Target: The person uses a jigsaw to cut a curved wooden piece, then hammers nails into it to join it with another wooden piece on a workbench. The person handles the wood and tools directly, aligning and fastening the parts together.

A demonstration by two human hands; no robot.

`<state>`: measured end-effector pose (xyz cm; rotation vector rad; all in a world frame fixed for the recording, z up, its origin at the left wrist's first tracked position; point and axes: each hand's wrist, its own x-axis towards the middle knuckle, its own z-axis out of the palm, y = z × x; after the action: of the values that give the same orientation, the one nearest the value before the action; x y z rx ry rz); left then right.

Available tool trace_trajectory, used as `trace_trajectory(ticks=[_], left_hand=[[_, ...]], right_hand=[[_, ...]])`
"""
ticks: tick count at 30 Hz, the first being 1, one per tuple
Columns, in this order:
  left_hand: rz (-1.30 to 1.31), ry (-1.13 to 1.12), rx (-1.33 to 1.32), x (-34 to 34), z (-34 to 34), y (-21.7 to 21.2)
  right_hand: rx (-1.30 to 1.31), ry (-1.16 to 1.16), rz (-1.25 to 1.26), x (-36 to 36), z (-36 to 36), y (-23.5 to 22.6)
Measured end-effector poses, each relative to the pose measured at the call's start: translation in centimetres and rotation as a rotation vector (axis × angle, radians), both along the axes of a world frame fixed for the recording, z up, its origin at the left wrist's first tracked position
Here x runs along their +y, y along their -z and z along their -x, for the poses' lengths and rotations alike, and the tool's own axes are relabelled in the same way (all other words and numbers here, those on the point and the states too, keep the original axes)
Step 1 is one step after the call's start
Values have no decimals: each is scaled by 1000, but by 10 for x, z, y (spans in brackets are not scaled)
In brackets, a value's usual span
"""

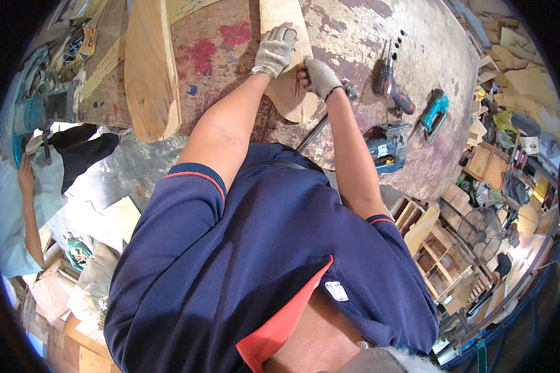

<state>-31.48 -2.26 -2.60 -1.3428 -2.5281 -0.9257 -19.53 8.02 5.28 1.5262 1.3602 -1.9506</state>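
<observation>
A pale, long plywood piece with a rounded end [290, 104] lies on the worn workbench in front of me. My left hand [276, 51], in a knitted work glove, rests on its face with the fingers laid out over the wood. At the board's right edge is my right hand [321, 77], gloved with bare fingertips showing. Its fingers are curled together; what they pinch, if anything, is too small to make out. Small dark reddish marks show on the wood beside those fingertips. A metal rod [312, 133] lies on the bench below my right wrist.
A second shaped plywood piece [148, 74] lies to the left. On the right of the paint-stained bench [348, 37] are a cordless drill [386, 78], a teal power tool [434, 112] and a blue jigsaw [387, 149]. Another person's arm [28, 199] shows at far left.
</observation>
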Motion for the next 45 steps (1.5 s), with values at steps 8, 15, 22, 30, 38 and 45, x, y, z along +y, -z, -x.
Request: trace_trajectory(ticks=[8,15,22,30,38,45], left_hand=[[-3,-10,-12,-1,0,-2],[-15,3,8,-1,1,-1],[-21,9,37,1,3,4],[-141,69,-238,-3,15,-10],[55,22,-614,-67,-52,-56],[40,35,-702,-77,-60,-44]], right_hand=[[828,709,200,41,1,-25],[215,-190,-854,-16,-62,-24],[192,-335,-966,-55,-96,-5],[227,-488,-1114,-66,-88,12],[483,-442,-898,-62,-118,4],[636,542,-274,-49,-148,0]])
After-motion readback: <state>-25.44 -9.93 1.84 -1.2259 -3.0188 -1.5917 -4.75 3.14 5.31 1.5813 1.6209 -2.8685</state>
